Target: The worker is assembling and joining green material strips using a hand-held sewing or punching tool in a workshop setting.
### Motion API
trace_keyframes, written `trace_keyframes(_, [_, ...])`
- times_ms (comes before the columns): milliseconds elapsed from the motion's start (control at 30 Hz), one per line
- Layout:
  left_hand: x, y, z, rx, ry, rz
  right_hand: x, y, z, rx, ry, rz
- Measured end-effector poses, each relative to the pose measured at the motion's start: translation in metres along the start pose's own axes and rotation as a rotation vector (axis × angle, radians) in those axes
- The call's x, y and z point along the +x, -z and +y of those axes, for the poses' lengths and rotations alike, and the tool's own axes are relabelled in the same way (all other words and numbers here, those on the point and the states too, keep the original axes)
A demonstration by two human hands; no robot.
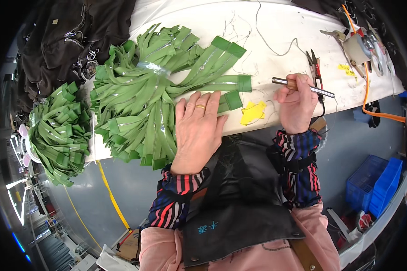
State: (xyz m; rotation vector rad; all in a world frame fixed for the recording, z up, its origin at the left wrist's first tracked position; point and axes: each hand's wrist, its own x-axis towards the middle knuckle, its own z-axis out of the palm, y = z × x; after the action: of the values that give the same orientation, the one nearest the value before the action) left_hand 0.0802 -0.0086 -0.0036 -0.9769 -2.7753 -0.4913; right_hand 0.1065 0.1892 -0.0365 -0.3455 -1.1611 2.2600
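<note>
A: Where is the left hand [197, 131] at this moment?

B: It lies flat, palm down, on the bundle of green zipper strips [144, 99]. The fingers are stretched and together, so it presses on the strips and does not close around anything. A ring shows on one finger.

A: And the right hand [297, 107]?

B: It is closed around a thin tool with a wooden handle and metal ends [303, 86]. The tool lies across the fingers, and both ends come out on the two sides of the fist (what kind of tip it has is too small to tell).

A: What is near the two hands?

B: Between them, on the white table [285, 27], lies a yellow scrap [253, 112], close to the left fingertips. Just beyond the right hand are small scissors [314, 63]. Further to the right of that hand runs an orange cable [371, 101].

A: And on the other side?

B: Well to the left of the left hand a second bundle of green strips [59, 131] rests, apart from the first one. Beyond it dark garments [63, 40] are piled.
</note>
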Motion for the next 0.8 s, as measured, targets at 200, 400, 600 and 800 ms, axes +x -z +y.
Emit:
trace_keyframes(200, [-0.02,0.007,-0.013,0.104,-0.102,-0.004,0.0,-0.001,0.0,0.014,-0.004,0.018])
trace_keyframes(400, [-0.001,0.029,-0.023,-0.085,-0.259,-0.145,0.002,0.006,0.0,0.009,0.002,0.022])
trace_keyframes(600, [0.042,0.019,-0.025,-0.169,-0.151,-0.464,0.005,0.004,-0.002,0.102,-0.03,0.06])
trace_keyframes(800, [0.033,0.008,-0.021,0.161,-0.283,-0.057,0.004,0.005,0.0,0.098,-0.036,0.011])
